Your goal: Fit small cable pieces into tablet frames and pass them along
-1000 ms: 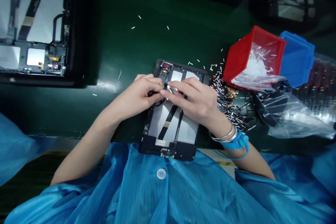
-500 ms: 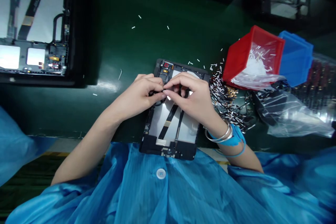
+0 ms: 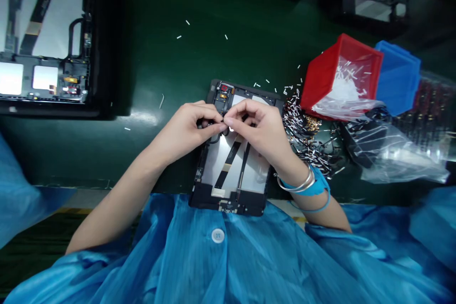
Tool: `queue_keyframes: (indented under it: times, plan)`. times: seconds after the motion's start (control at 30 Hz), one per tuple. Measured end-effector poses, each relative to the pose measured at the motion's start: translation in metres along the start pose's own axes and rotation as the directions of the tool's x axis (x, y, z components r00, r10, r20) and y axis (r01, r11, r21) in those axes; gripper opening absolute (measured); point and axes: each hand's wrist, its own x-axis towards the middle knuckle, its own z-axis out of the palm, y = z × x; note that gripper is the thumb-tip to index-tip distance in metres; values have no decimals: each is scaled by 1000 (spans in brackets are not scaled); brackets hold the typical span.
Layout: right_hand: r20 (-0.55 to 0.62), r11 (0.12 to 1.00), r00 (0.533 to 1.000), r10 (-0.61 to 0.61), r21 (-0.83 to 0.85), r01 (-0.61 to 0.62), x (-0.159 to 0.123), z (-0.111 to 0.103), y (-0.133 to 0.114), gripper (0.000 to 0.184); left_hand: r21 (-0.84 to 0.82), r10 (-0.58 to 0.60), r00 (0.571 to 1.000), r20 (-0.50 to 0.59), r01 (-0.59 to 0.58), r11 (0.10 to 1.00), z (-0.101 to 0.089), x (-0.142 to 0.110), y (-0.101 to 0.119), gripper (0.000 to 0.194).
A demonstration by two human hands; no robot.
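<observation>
My left hand (image 3: 187,128) and my right hand (image 3: 258,130) meet over the upper middle of an opened tablet frame (image 3: 228,202) lying on a green mat (image 3: 160,57). Their fingertips pinch a thin black cable (image 3: 223,121) from both sides, partly hiding it. Below them, two dark ribbon strips (image 3: 231,156) cross the frame's silver panel (image 3: 217,166). A small circuit board with a red part (image 3: 224,90) shows above my hands.
To the right, a pile of small white and black pieces (image 3: 306,135) lies beside a red bin (image 3: 342,73), a blue bin (image 3: 397,78) and a clear plastic bag (image 3: 392,156). Other tablet frames (image 3: 46,42) lie at the left and far edge.
My right hand has lifted from lying flat across the frame, and its fingers now curl in against my left fingertips. The whole view has drifted slightly left.
</observation>
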Motion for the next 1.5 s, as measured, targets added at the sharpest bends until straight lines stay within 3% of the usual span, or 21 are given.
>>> queue_keyframes:
  times: [0.1,0.2,0.3,0.37,0.57,0.83,0.9,1.1,1.17,1.33,1.5]
  plan:
    - [-82,940,967,-242,-268,213,-4,0,4,10,-54,-17,998,-57,14,998,4,0,-1,11]
    - [2,732,858,-514,-521,440,-6,-2,6,14,-77,-7,996,-84,0,997,6,0,-1,12]
    - [159,513,777,-609,-669,538,-6,-6,2,21,-50,26,996,-83,-30,998,7,-1,-1,12]
    - [232,448,777,-586,-706,548,-7,-9,-4,25,2,62,995,-77,-62,998,7,-1,0,13]
    - [300,525,848,-437,-681,511,-9,-13,-19,29,193,68,995,-77,-52,980,10,-3,5,16]
    - [77,727,885,-460,-540,425,-11,-7,-6,16,91,45,997,-65,-39,995,9,-3,4,14]
    - [111,698,873,-475,-556,451,-11,-7,-5,16,103,45,997,-70,-37,994,9,-3,2,14]
    - [313,469,838,-447,-716,517,-11,-11,-13,27,131,62,996,-64,-53,990,9,-3,2,14]
    - [322,485,838,-441,-699,525,-11,-12,-16,28,135,52,997,-62,-43,990,9,-3,2,14]
    - [209,667,873,-441,-575,474,-10,-18,-15,20,111,51,997,-52,-46,993,8,-4,4,15]
    - [182,641,866,-466,-605,473,-10,-17,-11,17,90,14,998,-58,-8,996,8,-3,4,15]
